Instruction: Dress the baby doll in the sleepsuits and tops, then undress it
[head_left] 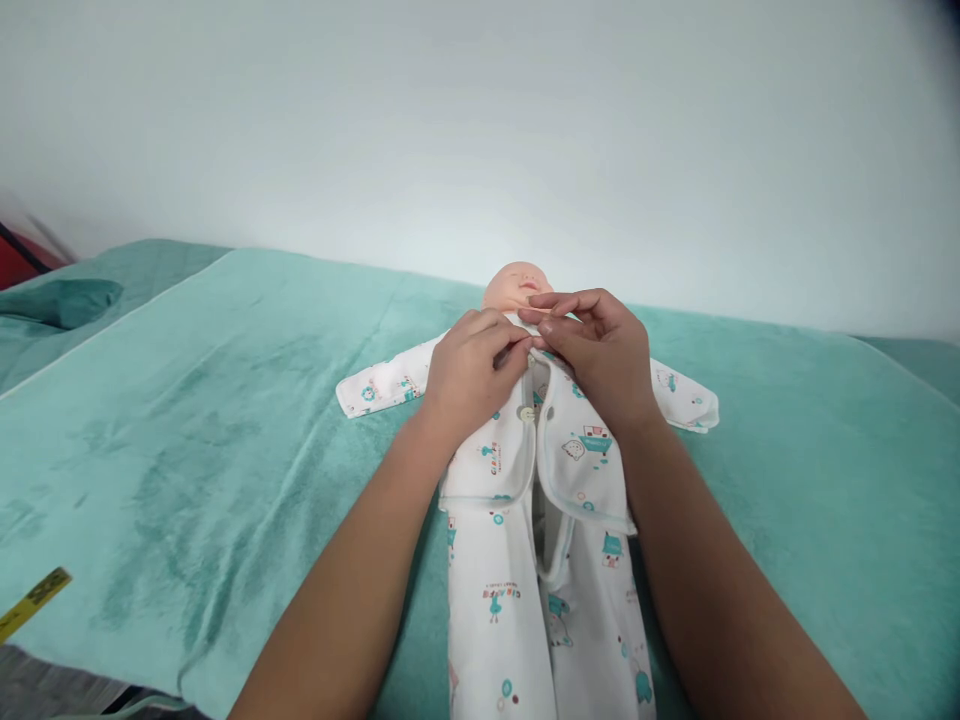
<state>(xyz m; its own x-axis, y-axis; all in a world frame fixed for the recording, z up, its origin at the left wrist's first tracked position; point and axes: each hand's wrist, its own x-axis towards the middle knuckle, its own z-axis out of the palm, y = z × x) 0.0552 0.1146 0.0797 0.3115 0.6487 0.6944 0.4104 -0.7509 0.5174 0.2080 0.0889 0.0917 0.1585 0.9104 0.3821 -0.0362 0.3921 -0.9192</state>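
A baby doll [506,287] lies on its back, dressed in a white printed baby jacket [491,455] and matching trousers [491,610]. My left hand [480,360] pinches the jacket's front edge just below the doll's neck. Right beside it, my right hand [600,345] has its thumb and a finger closed at the same neckline, with its other fingers stretched toward the doll's chin. The fingertips meet and hide what lies between them. Lower on the front, a button [527,412] shows on one edge, apart from the buttonhole [550,412] on the other. Both sleeves reach outward.
A teal plush blanket [225,420] covers the surface under the doll, with creases on the left. Behind it rises a pale wall [450,130]. A yellow strip with dark markings [34,603] is at the lower left edge. Something red [19,265] shows at far left.
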